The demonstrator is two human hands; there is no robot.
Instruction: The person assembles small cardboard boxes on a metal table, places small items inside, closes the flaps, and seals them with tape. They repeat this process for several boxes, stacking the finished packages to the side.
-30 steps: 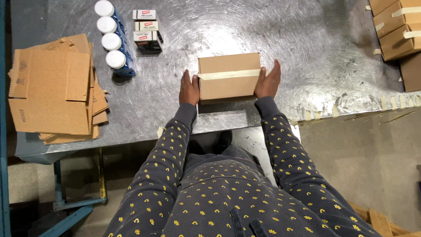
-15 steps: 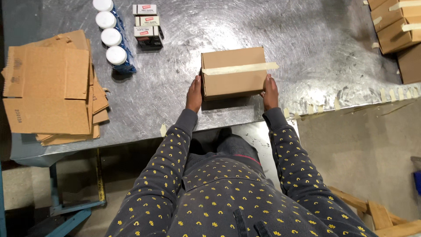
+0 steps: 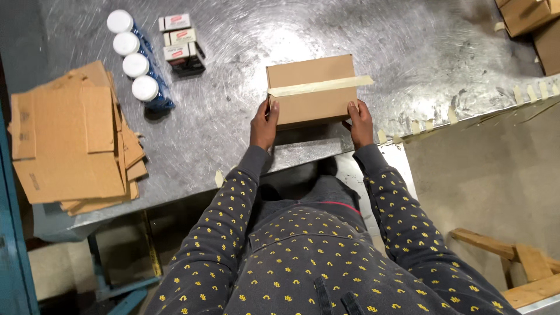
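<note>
A small brown cardboard box [image 3: 312,87] stands on the metal table [image 3: 245,134], with a strip of pale tape [image 3: 321,86] across its top and one tape end sticking out to the right. My left hand [image 3: 264,124] grips the box's near left corner. My right hand [image 3: 360,123] grips its near right corner. Both sleeves are dark with yellow marks.
A pile of flattened cardboard [image 3: 70,140] lies at the table's left edge. Several white-capped blue bottles [image 3: 135,64] and small white cartons [image 3: 181,44] stand at the far left. More brown boxes [image 3: 531,17] sit at the far right. Short tape pieces [image 3: 420,125] hang off the table's edge.
The box has been pushed a little farther from me on the table. My hands slid from its sides down to its near corners.
</note>
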